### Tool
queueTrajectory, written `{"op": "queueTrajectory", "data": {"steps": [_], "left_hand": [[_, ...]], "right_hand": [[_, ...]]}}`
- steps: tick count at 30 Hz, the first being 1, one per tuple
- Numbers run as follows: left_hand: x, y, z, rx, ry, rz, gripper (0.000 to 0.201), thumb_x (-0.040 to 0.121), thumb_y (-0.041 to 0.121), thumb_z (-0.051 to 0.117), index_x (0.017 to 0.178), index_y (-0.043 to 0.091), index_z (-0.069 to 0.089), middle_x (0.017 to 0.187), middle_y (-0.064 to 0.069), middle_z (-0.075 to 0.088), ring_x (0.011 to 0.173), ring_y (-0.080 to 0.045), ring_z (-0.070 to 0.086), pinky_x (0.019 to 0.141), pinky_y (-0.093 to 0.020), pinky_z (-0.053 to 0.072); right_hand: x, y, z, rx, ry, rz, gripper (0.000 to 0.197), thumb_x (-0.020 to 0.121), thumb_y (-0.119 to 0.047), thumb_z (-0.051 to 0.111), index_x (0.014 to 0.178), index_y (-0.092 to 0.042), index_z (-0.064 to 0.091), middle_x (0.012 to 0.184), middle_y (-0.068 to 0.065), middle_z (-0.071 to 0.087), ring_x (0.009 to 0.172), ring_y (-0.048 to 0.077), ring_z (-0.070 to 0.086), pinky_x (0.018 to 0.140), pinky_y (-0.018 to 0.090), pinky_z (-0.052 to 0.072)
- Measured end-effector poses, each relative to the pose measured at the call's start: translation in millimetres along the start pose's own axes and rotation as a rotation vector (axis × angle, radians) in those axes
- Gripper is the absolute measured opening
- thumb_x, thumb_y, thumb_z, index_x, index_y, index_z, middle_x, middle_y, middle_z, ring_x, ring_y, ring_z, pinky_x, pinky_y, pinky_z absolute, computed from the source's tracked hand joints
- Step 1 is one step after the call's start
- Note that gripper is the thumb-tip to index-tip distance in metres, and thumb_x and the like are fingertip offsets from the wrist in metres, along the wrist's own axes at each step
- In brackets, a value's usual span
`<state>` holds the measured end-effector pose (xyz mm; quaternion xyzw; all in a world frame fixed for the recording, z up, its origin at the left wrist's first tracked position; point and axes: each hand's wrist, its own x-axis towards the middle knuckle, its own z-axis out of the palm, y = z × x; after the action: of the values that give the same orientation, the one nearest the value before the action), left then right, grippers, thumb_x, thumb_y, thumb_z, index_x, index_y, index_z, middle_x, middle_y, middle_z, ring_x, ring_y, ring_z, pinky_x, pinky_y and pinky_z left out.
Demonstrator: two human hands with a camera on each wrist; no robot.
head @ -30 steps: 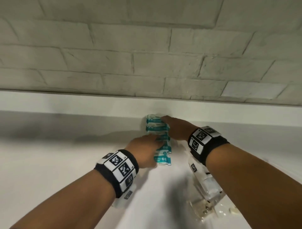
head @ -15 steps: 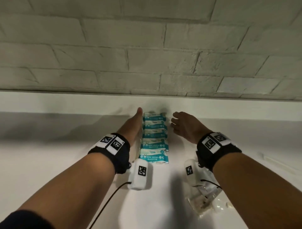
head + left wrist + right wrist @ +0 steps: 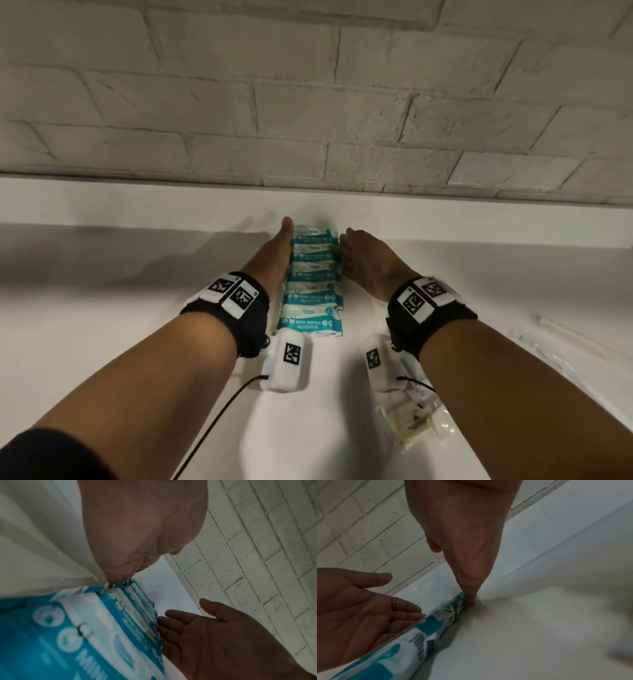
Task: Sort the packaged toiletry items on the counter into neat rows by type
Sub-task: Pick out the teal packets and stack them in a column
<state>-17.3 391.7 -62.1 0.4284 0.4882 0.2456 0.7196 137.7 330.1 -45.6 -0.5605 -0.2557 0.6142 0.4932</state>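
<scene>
Several teal-and-white mini wipes packets (image 3: 312, 284) lie overlapped in one straight row that runs from the back ledge toward me on the white counter (image 3: 102, 325). My left hand (image 3: 274, 253) lies flat along the row's left side, fingers straight. My right hand (image 3: 359, 255) stands against the right side with straight fingers touching the packet edges. In the left wrist view the packets (image 3: 82, 628) fill the lower left, with the right hand's palm (image 3: 223, 635) facing them. In the right wrist view my fingertips (image 3: 471, 599) touch the row's edge (image 3: 423, 628).
A pile of clear plastic packets (image 3: 414, 419) lies under my right forearm. More clear-wrapped long items (image 3: 568, 339) lie at the far right. A white ledge (image 3: 137, 202) and a brick wall (image 3: 308, 102) close off the back.
Both hands have come off the top of the packets and gone to either side. The right hand has since closed in against the row's right edge.
</scene>
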Motion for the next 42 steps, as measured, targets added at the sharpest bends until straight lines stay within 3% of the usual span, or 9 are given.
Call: {"op": "queueTrajectory", "data": {"steps": [4, 7, 14, 17, 19, 23, 32, 37, 42], "left_hand": [[-23.2, 3.7, 3.5, 0.027, 0.067, -0.006, 0.056, 0.096, 0.062, 0.021, 0.102, 0.022, 0.06, 0.092, -0.006, 0.073, 0.1, -0.025, 0.067, 0.101, -0.035, 0.042], [-28.3, -8.5, -0.7, 0.029, 0.099, 0.054, 0.07, 0.099, 0.056, 0.02, 0.138, 0.001, 0.037, 0.128, -0.013, 0.06, 0.117, -0.021, 0.056, 0.094, -0.027, 0.037], [-44.8, -13.9, 6.7, -0.053, -0.063, -0.021, 0.085, 0.087, 0.074, 0.012, 0.121, 0.015, 0.063, 0.114, -0.015, 0.07, 0.103, -0.029, 0.069, 0.093, -0.044, 0.051], [-53.4, -14.4, 2.2, -0.061, 0.009, 0.027, 0.07, 0.095, 0.063, 0.013, 0.107, 0.014, 0.061, 0.097, -0.008, 0.073, 0.081, -0.018, 0.072, 0.073, -0.031, 0.052], [-56.4, -21.8, -1.8, -0.081, 0.013, 0.063, 0.058, 0.099, 0.057, 0.015, 0.105, 0.018, 0.058, 0.092, 0.002, 0.07, 0.067, -0.006, 0.07, 0.067, -0.024, 0.047], [-63.9, -32.0, 1.5, -0.081, -0.11, 0.077, 0.076, 0.095, 0.064, 0.007, 0.126, 0.016, 0.057, 0.117, -0.011, 0.069, 0.105, -0.021, 0.068, 0.087, -0.036, 0.051], [-64.8, -29.6, 4.8, -0.118, -0.127, 0.071, 0.069, 0.096, 0.061, 0.007, 0.104, 0.022, 0.064, 0.094, 0.0, 0.076, 0.083, -0.01, 0.073, 0.061, -0.021, 0.056], [-58.0, -26.9, 2.3, -0.07, -0.098, 0.074, 0.07, 0.097, 0.06, 0.009, 0.112, 0.018, 0.063, 0.105, -0.007, 0.074, 0.089, -0.014, 0.072, 0.064, -0.022, 0.057], [-37.8, -7.5, -2.3, -0.073, 0.017, 0.093, 0.059, 0.099, 0.056, 0.014, 0.121, 0.017, 0.053, 0.105, -0.005, 0.069, 0.08, -0.005, 0.067, 0.082, -0.025, 0.045]], "right_hand": [[-3.5, 5.6, -7.2, 0.003, 0.078, 0.024, 0.026, 0.098, -0.041, 0.038, 0.079, -0.024, 0.043, 0.074, -0.002, 0.036, 0.069, 0.011, 0.038, 0.072, 0.026, 0.036], [-14.6, 13.7, -10.9, 0.005, 0.037, 0.06, 0.034, 0.1, -0.043, 0.032, 0.085, -0.016, 0.046, 0.071, -0.005, 0.043, 0.068, 0.011, 0.043, 0.069, 0.025, 0.037], [-36.3, 19.2, 7.0, -0.003, -0.048, 0.005, 0.036, 0.104, -0.037, 0.025, 0.093, -0.022, 0.056, 0.096, 0.003, 0.066, 0.088, 0.016, 0.063, 0.078, 0.028, 0.049], [-39.7, 19.7, 3.2, 0.058, -0.009, 0.052, 0.04, 0.101, -0.044, 0.029, 0.13, -0.021, 0.046, 0.105, -0.004, 0.056, 0.083, 0.009, 0.055, 0.08, 0.025, 0.044], [-43.6, 24.5, -1.8, 0.043, -0.018, 0.081, 0.034, 0.099, -0.049, 0.031, 0.111, -0.021, 0.048, 0.087, -0.009, 0.045, 0.07, 0.006, 0.047, 0.068, 0.023, 0.038], [-64.6, 29.2, 7.6, 0.109, -0.086, -0.023, 0.027, 0.102, -0.035, 0.034, 0.095, -0.021, 0.056, 0.093, 0.002, 0.068, 0.089, 0.017, 0.065, 0.079, 0.03, 0.051], [-53.1, 43.1, 9.8, -1.674, -0.118, -0.25, 0.103, 0.074, -0.05, 0.067, 0.152, -0.029, 0.004, 0.162, 0.0, -0.003, 0.148, 0.02, 0.007, 0.117, 0.045, 0.024], [-43.2, 39.2, 13.6, -1.675, -0.148, -0.21, 0.093, 0.077, -0.047, 0.065, 0.151, -0.024, 0.014, 0.16, 0.003, 0.014, 0.142, 0.019, 0.029, 0.11, 0.041, 0.037], [-25.4, -0.6, 3.0, -0.852, -0.107, -0.034, 0.071, 0.089, -0.02, 0.064, 0.148, -0.021, 0.024, 0.138, -0.007, 0.048, 0.125, 0.016, 0.05, 0.087, 0.017, 0.045]]}}
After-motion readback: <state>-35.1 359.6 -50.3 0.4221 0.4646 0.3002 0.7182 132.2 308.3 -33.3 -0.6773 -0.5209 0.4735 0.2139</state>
